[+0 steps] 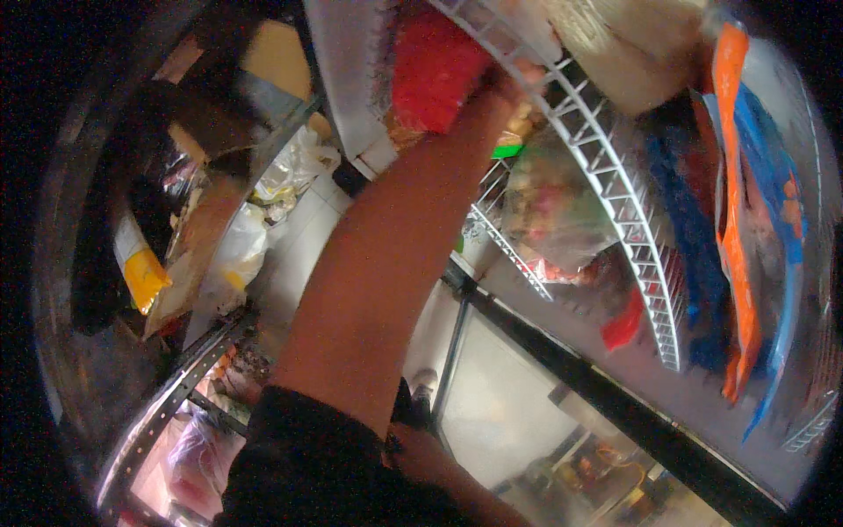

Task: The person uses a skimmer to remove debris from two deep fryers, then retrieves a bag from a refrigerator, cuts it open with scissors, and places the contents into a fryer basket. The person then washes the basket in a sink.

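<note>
My left hand [517, 85], at the end of a bare forearm with a black sleeve, reaches up to a white wire rack or basket side [609, 165]. The hand is blurred and partly behind the wires, so its grip is unclear. Just left of it is a red package [431, 69]; below it is a bright green strip [507, 152] on a package. Low in the picture, my right hand [403, 443] is mostly hidden behind the black sleeve, near a small dark object [411, 408]. Whether it holds that object cannot be seen.
Right of the wires hang or lie orange [731, 165] and blue [770, 178] wrappings. A cloudy plastic bag [560, 197] sits behind the wires. On the left are cardboard [280, 59], clear plastic bags [296, 161] and a perforated metal rail [178, 402]. A dark edge bar [593, 375] crosses the lower right.
</note>
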The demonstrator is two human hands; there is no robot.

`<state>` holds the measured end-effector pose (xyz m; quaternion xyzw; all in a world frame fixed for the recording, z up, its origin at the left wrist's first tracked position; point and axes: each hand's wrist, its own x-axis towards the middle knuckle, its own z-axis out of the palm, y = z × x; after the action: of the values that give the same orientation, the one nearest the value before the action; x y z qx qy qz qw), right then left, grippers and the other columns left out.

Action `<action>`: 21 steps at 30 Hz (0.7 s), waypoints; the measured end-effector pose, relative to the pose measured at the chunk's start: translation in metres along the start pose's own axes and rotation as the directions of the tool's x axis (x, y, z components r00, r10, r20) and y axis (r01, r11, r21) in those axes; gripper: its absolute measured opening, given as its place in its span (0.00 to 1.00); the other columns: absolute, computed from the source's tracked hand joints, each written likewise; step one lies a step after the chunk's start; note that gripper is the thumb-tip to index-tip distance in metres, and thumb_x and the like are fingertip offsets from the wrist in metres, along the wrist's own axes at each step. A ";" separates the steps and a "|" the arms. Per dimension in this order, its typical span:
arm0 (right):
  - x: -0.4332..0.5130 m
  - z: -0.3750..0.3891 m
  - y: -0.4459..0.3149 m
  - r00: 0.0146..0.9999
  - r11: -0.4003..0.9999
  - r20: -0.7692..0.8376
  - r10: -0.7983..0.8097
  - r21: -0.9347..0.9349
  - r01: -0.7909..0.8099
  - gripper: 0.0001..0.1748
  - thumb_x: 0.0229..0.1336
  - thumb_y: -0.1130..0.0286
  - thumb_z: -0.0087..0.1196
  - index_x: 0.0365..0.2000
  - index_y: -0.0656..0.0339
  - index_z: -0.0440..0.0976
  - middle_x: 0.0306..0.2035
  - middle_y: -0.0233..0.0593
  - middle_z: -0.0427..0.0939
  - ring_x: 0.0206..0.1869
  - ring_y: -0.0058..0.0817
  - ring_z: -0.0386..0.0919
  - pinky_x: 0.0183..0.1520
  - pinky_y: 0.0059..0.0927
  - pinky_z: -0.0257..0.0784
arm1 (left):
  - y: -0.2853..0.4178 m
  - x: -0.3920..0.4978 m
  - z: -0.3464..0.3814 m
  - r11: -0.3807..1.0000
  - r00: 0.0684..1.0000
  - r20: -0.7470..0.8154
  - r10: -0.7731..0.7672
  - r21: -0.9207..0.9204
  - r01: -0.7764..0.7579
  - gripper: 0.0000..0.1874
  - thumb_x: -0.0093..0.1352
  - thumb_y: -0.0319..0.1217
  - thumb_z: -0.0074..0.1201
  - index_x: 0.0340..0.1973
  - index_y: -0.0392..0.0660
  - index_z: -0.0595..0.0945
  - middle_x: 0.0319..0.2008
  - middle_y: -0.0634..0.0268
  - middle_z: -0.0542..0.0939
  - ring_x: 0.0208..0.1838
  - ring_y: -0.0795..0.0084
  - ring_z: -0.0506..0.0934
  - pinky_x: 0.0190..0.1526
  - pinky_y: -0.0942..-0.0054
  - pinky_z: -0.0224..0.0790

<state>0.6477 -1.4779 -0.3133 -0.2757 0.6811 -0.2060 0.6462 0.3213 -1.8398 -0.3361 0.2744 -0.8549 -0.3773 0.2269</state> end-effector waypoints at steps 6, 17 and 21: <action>-0.014 0.019 0.054 0.994 0.998 -0.108 -0.022 -0.058 0.016 0.28 0.53 0.61 0.55 0.53 0.60 0.63 0.36 0.57 0.77 0.37 0.56 0.77 0.41 0.51 0.73 | -0.011 0.012 -0.011 0.999 0.999 0.026 -0.038 -0.020 0.039 0.12 0.62 0.37 0.54 0.35 0.42 0.78 0.30 0.52 0.79 0.36 0.52 0.77 0.39 0.56 0.69; -0.033 -0.020 0.028 0.958 0.955 -0.020 0.287 0.080 -0.285 0.22 0.51 0.63 0.56 0.48 0.56 0.70 0.41 0.49 0.78 0.45 0.43 0.77 0.49 0.41 0.71 | 0.095 -0.106 -0.028 0.746 0.971 -0.239 -0.002 -0.647 -0.158 0.10 0.61 0.32 0.59 0.30 0.38 0.77 0.25 0.54 0.78 0.28 0.54 0.75 0.34 0.60 0.68; -0.028 -0.044 -0.001 0.958 0.972 -0.198 0.205 -0.073 -0.223 0.19 0.54 0.64 0.55 0.47 0.57 0.70 0.32 0.43 0.79 0.36 0.35 0.78 0.41 0.36 0.74 | 0.087 -0.160 -0.045 -0.046 0.925 0.153 -0.349 -0.988 0.146 0.11 0.61 0.32 0.58 0.35 0.38 0.79 0.30 0.54 0.81 0.31 0.68 0.79 0.33 0.73 0.68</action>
<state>0.6044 -1.4642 -0.2879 -0.2097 0.7743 -0.1277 0.5832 0.4420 -1.7112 -0.2701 0.2106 -0.2570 -0.8790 0.3420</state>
